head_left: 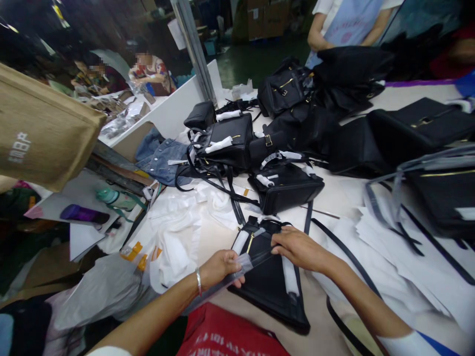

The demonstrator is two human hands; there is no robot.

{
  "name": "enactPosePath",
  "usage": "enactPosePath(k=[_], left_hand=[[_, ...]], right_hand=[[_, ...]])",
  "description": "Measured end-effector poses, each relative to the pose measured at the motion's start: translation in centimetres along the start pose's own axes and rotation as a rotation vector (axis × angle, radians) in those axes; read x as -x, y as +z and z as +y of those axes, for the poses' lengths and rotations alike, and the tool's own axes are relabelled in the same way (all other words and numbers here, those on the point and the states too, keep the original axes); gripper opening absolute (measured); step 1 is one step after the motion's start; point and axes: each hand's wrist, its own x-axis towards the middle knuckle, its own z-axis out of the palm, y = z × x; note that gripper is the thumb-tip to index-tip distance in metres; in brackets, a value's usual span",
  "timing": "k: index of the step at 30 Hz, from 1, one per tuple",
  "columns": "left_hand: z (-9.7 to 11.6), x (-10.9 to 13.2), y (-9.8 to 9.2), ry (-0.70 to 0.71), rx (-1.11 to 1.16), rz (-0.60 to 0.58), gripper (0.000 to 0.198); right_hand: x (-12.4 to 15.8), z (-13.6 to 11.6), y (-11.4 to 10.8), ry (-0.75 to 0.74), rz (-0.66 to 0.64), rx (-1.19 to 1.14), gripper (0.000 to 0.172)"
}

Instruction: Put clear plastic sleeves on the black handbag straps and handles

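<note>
A black backpack (261, 291) lies on the table in front of me, its straps wrapped in white padding (290, 279) and a gold zipper (251, 242) showing near its top. My left hand (221, 267), with a silver bracelet on the wrist, is closed on a clear plastic strip (245, 262) above the bag's left side. The strip stretches across the bag toward my right hand (297, 247). That hand's fingers are bent and pinch the strip's other end, close over the upper right of the backpack.
Several black bags (291, 188) crowd the table beyond. White wrapping sheets (178, 232) lie at the left, and white paper (401, 257) at the right. A denim garment (163, 153), a purple bottle (84, 214) and a hanging tan bag (44, 128) are on the left. A co-worker (347, 24) stands opposite.
</note>
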Motion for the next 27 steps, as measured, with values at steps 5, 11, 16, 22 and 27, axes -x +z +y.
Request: enactPosePath(k=[5,11,16,22,27], left_hand=[[0.4,-0.5,1.2,0.070,-0.151,0.096,0.044],[2.1,0.0,2.1,0.192,-0.418,0.209,0.037],[2.8,-1.2,3.2,0.180,-0.451,0.175,0.033],[3.3,-2.3,3.4,0.168,-0.450,0.216,0.031],[3.9,-3.1,3.4,0.166,-0.502,0.267,0.030]], right_hand=[[-0.9,-0.1,0.2,-0.018,0.009,-0.038,0.020],[-1.6,-0.1,-0.7,-0.144,-0.016,-0.186,0.018],[-2.6,-0.4,0.6,-0.180,-0.046,-0.203,0.013],[-2.2,2.3,0.3,-0.135,0.098,-0.128,0.020],[-2.6,3.3,0.8,-0.160,0.105,-0.090,0.014]])
